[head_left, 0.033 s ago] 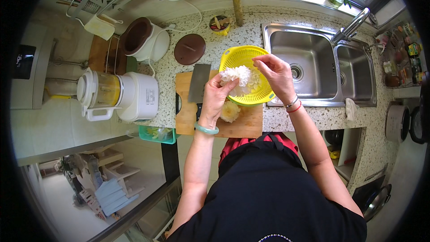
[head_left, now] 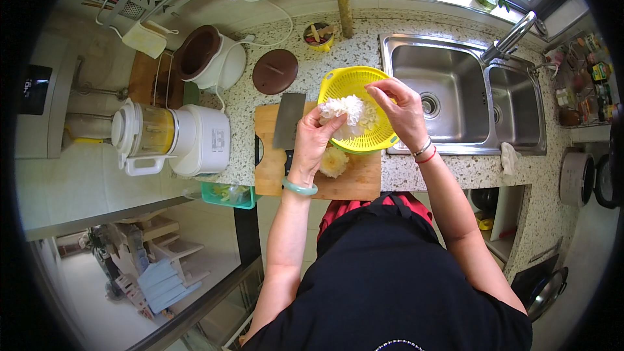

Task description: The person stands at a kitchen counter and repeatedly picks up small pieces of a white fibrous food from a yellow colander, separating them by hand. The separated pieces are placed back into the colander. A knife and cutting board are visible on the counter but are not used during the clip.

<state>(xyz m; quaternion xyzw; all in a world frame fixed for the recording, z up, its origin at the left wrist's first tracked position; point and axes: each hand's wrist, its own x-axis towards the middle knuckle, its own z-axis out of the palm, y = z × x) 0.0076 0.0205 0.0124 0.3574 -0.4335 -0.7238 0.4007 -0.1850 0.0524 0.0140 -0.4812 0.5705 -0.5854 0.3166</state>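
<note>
My left hand (head_left: 316,135), with a pale green bangle at the wrist, grips a frilly white clump of snow fungus (head_left: 342,110) over the yellow colander (head_left: 370,138). Just to the right, my right hand (head_left: 402,112) is raised above the colander's right side, thumb and fingertips pinched together. Whether a small bit sits in that pinch cannot be seen. Loose white pieces (head_left: 368,116) lie inside the colander. Below it, a rounder, pale yellow piece of snow fungus (head_left: 334,162) rests on the wooden cutting board (head_left: 361,179). A cleaver (head_left: 288,123) lies on the board, its handle partly behind my left hand.
To the right is a double steel sink (head_left: 442,78) with a tap (head_left: 513,36). A brown lid (head_left: 275,71), a white cooker with a brown pot (head_left: 218,62) and a small yellow cup (head_left: 319,39) stand behind. A blender (head_left: 153,133) is at left; a green bin (head_left: 227,196) hangs by the counter edge.
</note>
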